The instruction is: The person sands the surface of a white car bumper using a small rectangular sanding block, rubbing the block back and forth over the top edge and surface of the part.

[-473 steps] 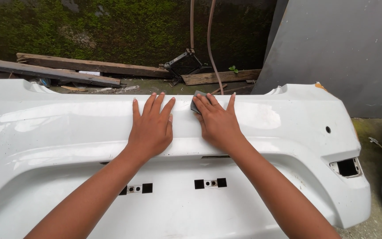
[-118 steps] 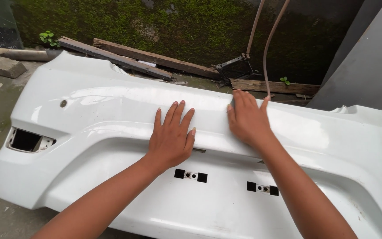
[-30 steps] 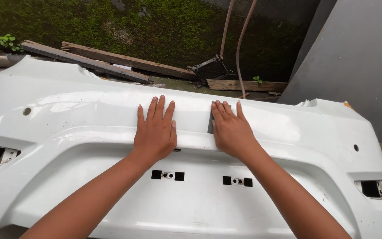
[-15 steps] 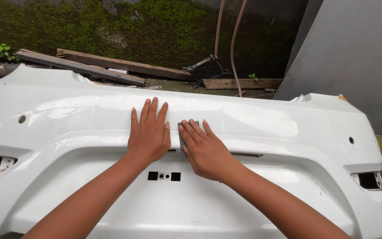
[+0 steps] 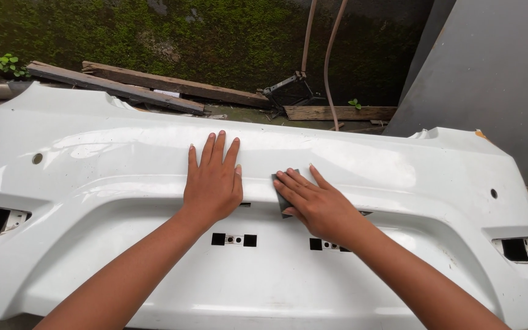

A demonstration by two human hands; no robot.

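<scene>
Hands press dark abrasive pad (image 5: 283, 194) onto glossy white bumper (image 5: 398, 171).

White car bumper (image 5: 349, 269): glossy, lies across the scene left to right, outer face up. Small round holes near the left and right ends; dark rectangular openings at the near corners; paired square slots near centre.

Dark grey sanding pad (image 5: 282, 192): small, flat on the bumper's central ridge, mostly covered by the right hand (image 5: 316, 205), fingers spread. Left hand (image 5: 212, 180) flat on the ridge, just left of the pad.
</scene>
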